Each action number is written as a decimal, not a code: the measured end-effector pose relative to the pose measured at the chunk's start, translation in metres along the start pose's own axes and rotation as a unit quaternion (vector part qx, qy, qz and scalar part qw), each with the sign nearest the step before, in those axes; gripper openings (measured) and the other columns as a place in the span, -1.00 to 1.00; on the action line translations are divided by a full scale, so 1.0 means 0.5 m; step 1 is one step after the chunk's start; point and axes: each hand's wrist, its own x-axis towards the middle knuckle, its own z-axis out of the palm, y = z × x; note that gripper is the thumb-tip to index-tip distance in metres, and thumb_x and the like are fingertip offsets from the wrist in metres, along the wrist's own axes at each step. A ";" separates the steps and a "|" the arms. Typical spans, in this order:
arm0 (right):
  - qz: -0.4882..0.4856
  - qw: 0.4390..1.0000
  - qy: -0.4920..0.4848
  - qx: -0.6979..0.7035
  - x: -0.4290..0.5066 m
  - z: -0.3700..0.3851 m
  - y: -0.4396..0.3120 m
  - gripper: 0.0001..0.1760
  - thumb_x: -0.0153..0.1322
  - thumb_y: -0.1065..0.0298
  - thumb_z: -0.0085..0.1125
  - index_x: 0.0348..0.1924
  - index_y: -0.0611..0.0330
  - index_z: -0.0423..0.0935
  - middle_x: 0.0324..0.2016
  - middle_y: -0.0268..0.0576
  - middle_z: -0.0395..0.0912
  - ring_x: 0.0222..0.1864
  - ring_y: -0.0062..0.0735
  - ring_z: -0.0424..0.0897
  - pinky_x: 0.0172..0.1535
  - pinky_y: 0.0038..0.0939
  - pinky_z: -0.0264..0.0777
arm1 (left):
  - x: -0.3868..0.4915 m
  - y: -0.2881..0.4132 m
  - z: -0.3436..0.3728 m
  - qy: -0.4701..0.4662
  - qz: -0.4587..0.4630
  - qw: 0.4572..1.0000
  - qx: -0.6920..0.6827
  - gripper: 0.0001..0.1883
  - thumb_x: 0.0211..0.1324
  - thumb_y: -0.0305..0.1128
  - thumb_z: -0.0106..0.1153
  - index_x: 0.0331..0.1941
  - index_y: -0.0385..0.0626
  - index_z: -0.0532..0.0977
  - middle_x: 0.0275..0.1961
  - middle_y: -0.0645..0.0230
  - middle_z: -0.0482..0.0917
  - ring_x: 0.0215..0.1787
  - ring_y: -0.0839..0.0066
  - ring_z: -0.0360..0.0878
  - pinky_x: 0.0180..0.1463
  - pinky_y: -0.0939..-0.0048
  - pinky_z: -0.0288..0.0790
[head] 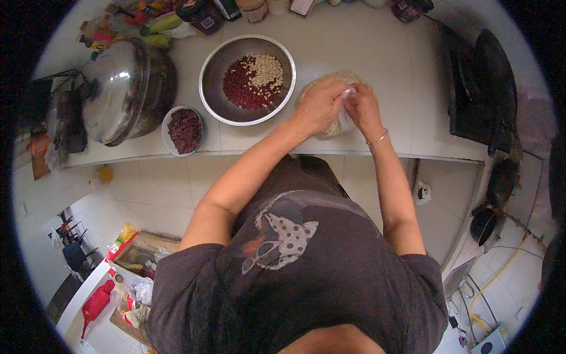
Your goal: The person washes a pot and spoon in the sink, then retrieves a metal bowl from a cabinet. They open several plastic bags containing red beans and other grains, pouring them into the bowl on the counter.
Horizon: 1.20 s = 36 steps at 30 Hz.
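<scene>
Both my hands pinch the gathered neck of a clear plastic bag (351,76) of pale grain on the white tiled counter. My left hand (322,104) grips it from the left, the back of the hand covering part of the bag. From the other side my right hand (365,106), with a bangle at the wrist, holds the twisted plastic between its fingers. Left of the bag sits a wide metal bowl (246,123). Inside it, small dark red beans (236,86) lie beside a heap of pale, round beans or grains (269,71).
A small bowl (165,135) of dark purple food (185,130) stands near the counter's front edge. Beside it is a large lidded pot (117,88). Jars (203,15) and packets line the back. A black stovetop (464,101) with a dark pan (495,75) is at right.
</scene>
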 end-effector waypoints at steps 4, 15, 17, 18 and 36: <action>0.039 0.996 0.077 0.014 -0.024 -0.008 0.000 -0.83 0.14 0.45 0.21 -0.38 0.20 0.57 -0.29 -0.13 0.54 -0.21 -0.12 0.47 -0.11 -0.27 0.37 | 0.021 -0.007 -0.013 -0.014 -0.134 0.979 -0.150 -0.85 0.11 -0.41 -0.07 -0.25 -0.15 0.44 -0.22 0.20 0.52 -0.26 0.26 0.50 -0.17 0.31 0.38; 0.016 0.994 0.103 0.026 -0.061 -0.057 0.017 -0.87 0.14 0.43 0.23 -0.44 0.21 0.56 -0.34 -0.17 0.55 -0.26 -0.19 0.48 -0.21 -0.31 0.40 | -0.005 -0.065 0.054 -0.169 -0.089 0.975 0.111 -0.78 -0.10 -0.45 0.09 -0.27 -0.15 0.48 -0.23 0.10 0.56 -0.20 0.11 0.54 -0.15 0.17 0.40; 0.014 0.994 0.107 0.003 -0.073 -0.074 0.030 -0.87 0.14 0.43 0.23 -0.45 0.21 0.56 -0.34 -0.17 0.55 -0.26 -0.19 0.48 -0.20 -0.32 0.40 | 0.004 -0.060 0.040 -0.166 -0.069 0.971 0.155 -0.80 -0.11 -0.44 0.10 -0.30 -0.14 0.51 -0.25 0.10 0.57 -0.23 0.11 0.54 -0.18 0.14 0.41; 0.017 0.992 0.123 -0.008 -0.082 -0.088 0.041 -0.87 0.14 0.43 0.23 -0.45 0.21 0.55 -0.33 -0.16 0.55 -0.26 -0.19 0.49 -0.20 -0.32 0.40 | 0.006 -0.059 0.021 -0.141 -0.055 0.974 0.172 -0.80 -0.11 -0.44 0.10 -0.31 -0.13 0.53 -0.26 0.11 0.57 -0.24 0.11 0.54 -0.20 0.13 0.41; 0.172 0.968 0.164 0.078 -0.109 -0.092 0.046 -0.77 0.18 0.42 0.23 -0.30 0.23 0.50 -0.24 0.00 0.42 -0.20 -0.07 0.43 -0.14 -0.31 0.36 | 0.001 -0.014 0.013 0.012 -0.123 0.982 0.140 -0.82 0.08 -0.28 0.08 -0.34 -0.15 0.44 -0.45 0.09 0.54 -0.43 0.15 0.55 -0.38 0.19 0.39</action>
